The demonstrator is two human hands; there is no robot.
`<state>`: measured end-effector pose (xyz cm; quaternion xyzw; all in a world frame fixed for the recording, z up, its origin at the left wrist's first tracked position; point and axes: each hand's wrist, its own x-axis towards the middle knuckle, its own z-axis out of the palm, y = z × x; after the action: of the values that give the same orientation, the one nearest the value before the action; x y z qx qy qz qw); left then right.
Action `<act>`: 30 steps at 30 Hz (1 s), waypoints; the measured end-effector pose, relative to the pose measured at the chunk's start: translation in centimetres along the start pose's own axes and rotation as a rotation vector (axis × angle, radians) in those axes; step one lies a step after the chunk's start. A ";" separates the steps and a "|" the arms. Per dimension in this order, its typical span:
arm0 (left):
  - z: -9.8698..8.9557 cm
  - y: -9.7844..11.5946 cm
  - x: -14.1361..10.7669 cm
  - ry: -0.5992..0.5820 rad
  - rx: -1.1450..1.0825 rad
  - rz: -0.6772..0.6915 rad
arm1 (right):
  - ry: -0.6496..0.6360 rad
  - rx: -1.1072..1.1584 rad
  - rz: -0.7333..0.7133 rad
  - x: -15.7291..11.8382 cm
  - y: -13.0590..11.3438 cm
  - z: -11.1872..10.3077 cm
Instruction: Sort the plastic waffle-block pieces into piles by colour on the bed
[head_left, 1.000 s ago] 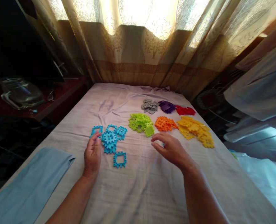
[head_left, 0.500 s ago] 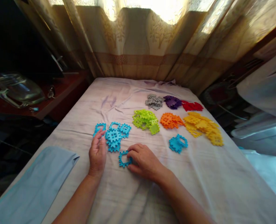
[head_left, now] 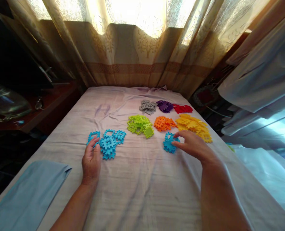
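My right hand (head_left: pixel 190 144) pinches a blue toothed piece (head_left: pixel 171 137) at the top of a small blue stack (head_left: pixel 169 147) on the right. On the left, my left hand (head_left: pixel 91 160) rests beside a larger blue pile (head_left: pixel 108 144), its fingertips over a blue square frame (head_left: pixel 93 134); whether they grip it is unclear. Between the two blue groups and farther back lies a lime green pile (head_left: pixel 139 124). Orange pieces (head_left: pixel 164 123) and yellow pieces (head_left: pixel 192 125) lie just behind my right hand.
Grey (head_left: pixel 147 107), purple (head_left: pixel 164 106) and red (head_left: pixel 182 108) piles sit along the back of the cloth-covered surface (head_left: pixel 132 192). A folded blue cloth (head_left: pixel 29 192) lies front left. A glass jug (head_left: pixel 7 102) stands on a side table at the left.
My right hand has carried the blue frame from the middle front to the small blue stack on the right. My left hand stays by the left blue pile. The camera view has shifted.
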<state>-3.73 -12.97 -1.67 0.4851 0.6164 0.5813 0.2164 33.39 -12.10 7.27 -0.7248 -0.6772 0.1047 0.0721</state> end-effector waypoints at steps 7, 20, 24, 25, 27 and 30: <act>-0.6 -1.0 0.8 -0.083 0.271 0.249 | -0.111 -0.026 0.061 0.3 2.1 0.6; -0.8 -0.9 0.7 -0.174 0.537 0.416 | 0.055 0.051 -0.347 -0.5 -4.8 1.4; -0.5 0.4 -0.1 -0.263 0.419 0.540 | 0.011 0.245 -0.414 -1.2 -8.6 3.2; -0.3 0.7 -0.4 -0.286 0.401 0.571 | -0.024 0.317 -0.396 -1.4 -9.6 3.7; 0.2 1.2 -1.2 -0.332 0.371 0.639 | -0.097 0.472 -0.341 -1.7 -11.3 4.7; 0.8 1.7 -2.2 -0.397 0.354 0.701 | -0.172 0.681 -0.272 -1.9 -13.0 6.1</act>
<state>-1.54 -14.74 -0.93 0.7968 0.4511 0.4005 0.0340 19.20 -13.26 4.70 -0.5510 -0.6972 0.3740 0.2652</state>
